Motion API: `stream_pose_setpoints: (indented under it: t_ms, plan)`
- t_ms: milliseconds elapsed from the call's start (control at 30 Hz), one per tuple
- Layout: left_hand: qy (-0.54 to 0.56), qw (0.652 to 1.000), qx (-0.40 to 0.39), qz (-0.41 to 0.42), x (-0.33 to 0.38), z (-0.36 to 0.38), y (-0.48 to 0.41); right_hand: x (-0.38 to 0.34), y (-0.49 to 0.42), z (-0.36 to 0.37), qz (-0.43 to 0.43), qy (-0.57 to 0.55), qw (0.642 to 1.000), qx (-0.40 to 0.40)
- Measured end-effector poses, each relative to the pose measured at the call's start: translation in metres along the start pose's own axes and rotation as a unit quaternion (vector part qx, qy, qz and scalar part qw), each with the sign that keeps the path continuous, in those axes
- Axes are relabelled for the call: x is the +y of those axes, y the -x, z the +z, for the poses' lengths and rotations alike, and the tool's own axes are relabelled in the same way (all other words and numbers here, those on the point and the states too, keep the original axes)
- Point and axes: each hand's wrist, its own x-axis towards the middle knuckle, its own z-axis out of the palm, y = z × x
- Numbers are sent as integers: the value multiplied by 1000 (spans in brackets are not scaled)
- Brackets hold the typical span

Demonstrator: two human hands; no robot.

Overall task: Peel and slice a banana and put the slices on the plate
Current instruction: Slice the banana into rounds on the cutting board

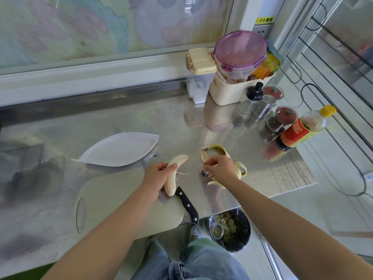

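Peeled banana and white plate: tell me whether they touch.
Apart. The head view shows bare steel counter between the peeled banana, gripped in the left hand, and the white plate.

Yellow sticker (pixel 264 19): it is sitting high on the white post behind the counter and is showing black Chinese characters, 小心触电.
Sauce bottle (pixel 302 129): its red label is carrying yellow print that is too small and blurred to read.
Packets (pixel 269 64) in the cream basket (pixel 232 93): their orange and yellow printing is showing no legible words.
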Motion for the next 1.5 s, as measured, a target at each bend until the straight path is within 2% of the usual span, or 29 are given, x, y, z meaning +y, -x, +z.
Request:
stream_pose_setpoints:
  t_ms: [100, 233, 333, 400, 500, 567, 700, 767, 900, 1033, 1167, 1233, 1400, 1500]
  plan:
    - [43, 999, -1, -15, -1, -6, 0, -1, 0, 2, 1, 14, 1000, 13]
    - [58, 998, -10, -18, 0, -9, -1, -6, 0, 3, 32, -43, 998, 14]
    - [70, 996, -42, -23, 1, -5, 0, -13, 5, 6, 35, -119, 985, -123]
    - [68, 995, -65, -17, 3, -1, 2, -18, 9, 11, 20, -204, 957, -204]
    - [48, 995, -82, -3, 7, 5, 4, -23, 12, 16, 27, -348, 903, -250]
    - [17, 996, -87, 16, 9, 6, 5, -25, 11, 17, 36, -385, 881, -274]
    - [-13, 997, -64, 52, 10, 8, 3, -24, 6, 16, 32, -372, 879, -298]
    - [-9, 997, -50, 59, 10, 9, 2, -24, 5, 13, 23, -337, 890, -305]
    - [16, 997, -1, 69, 11, 12, -3, -21, 3, 7, -1, -204, 942, -265]
    - [147, 986, 67, 48, 13, 12, -9, -12, 0, -4, 10, -168, 961, -220]
    - [228, 969, 84, 35, 15, 7, -11, 0, -8, -9, 24, -144, 989, -35]
    - [261, 961, 87, 23, 17, 5, -10, 2, -13, -10, 19, -107, 994, 17]
    - [314, 946, 78, -20, 17, 4, -9, -14, -7, -5, -33, -140, 989, -22]
    - [284, 958, 42, -27, 15, 5, -7, -19, -8, 1, -76, -53, 996, -15]
